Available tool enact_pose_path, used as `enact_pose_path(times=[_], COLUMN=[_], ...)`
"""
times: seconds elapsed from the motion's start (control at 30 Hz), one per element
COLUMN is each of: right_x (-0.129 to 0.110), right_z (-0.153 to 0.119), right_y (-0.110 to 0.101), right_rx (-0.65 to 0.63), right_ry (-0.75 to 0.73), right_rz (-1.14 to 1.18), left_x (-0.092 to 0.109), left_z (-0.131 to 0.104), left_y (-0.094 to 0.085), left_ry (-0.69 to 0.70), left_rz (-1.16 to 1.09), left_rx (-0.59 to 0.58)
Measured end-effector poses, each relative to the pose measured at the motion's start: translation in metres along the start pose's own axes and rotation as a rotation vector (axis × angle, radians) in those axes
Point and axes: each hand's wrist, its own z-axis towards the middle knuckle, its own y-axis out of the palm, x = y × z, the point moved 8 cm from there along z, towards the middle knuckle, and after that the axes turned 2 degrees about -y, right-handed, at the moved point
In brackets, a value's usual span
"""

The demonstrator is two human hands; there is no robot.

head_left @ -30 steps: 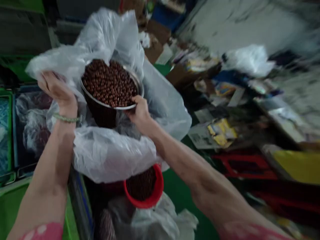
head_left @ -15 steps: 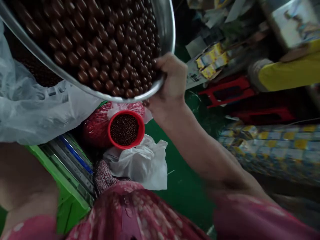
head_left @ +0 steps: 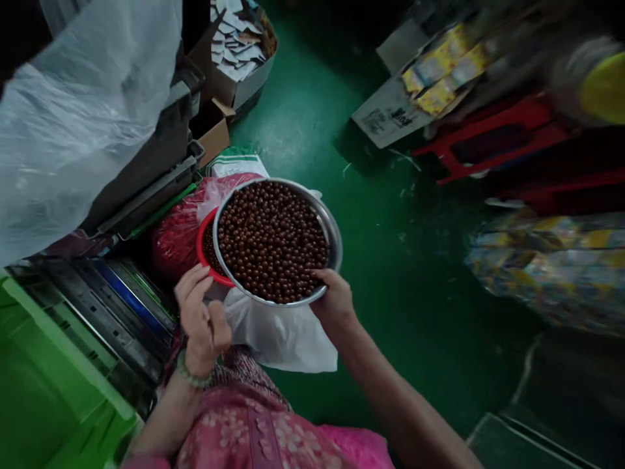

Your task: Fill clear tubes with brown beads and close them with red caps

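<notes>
A metal bowl (head_left: 334, 236) full of round dark brown balls (head_left: 273, 241) is held by its right rim in my right hand (head_left: 335, 301), the thumb over the edge. It partly covers a red container (head_left: 201, 251) of smaller brown balls. Beside that container's lower edge is my left hand (head_left: 201, 319), its fingers partly curled and apart, holding nothing visible. A beaded bracelet circles the wrist. Behind the red container lies a clear bag with red contents (head_left: 176, 231); a white plastic bag (head_left: 288, 335) lies below the bowl.
Green crate (head_left: 58, 365) and stacked trays at lower left. Large clear plastic bag (head_left: 83, 124) at upper left. Carton of white packets (head_left: 249, 85) at top. Carton with yellow packs (head_left: 390, 117), red stool (head_left: 498, 133) and packet strips (head_left: 561, 267) on the right.
The bowl has moved down and away from the camera, over part of the red container, with my right hand on its rim. My left hand has come into view beside the container.
</notes>
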Motion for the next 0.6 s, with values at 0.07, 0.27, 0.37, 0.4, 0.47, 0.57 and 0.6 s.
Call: enact_pose_path(times=[0.07,0.27,0.37,0.4,0.47,0.57,0.6], right_x=[0.032,0.109,0.132,0.138,0.144,0.148,0.148], right_z=[0.025,0.088,0.103,0.105,0.106,0.101,0.098], right_y=[-0.02,-0.066,-0.083,-0.087,-0.092,-0.098,-0.099], right_rx=[0.032,0.075,0.081,0.081,0.079,0.082,0.085], right_ry=[0.027,0.089,0.11,0.118,0.133,0.154,0.161], right_rz=[0.008,-0.036,-0.065,-0.074,-0.093,-0.132,-0.147], left_x=[-0.037,-0.16,-0.182,-0.186,-0.191,-0.194,-0.195], left_z=[0.002,0.018,0.007,0.0,-0.013,-0.029,-0.032], left_y=[0.041,0.124,0.152,0.159,0.169,0.173,0.172], left_ry=[-0.003,-0.143,-0.193,-0.221,-0.296,-0.401,-0.422], left_rz=[0.005,0.023,-0.018,-0.032,-0.054,-0.071,-0.076], left_rx=[-0.081,-0.198,-0.285,-0.302,-0.308,-0.27,-0.26])
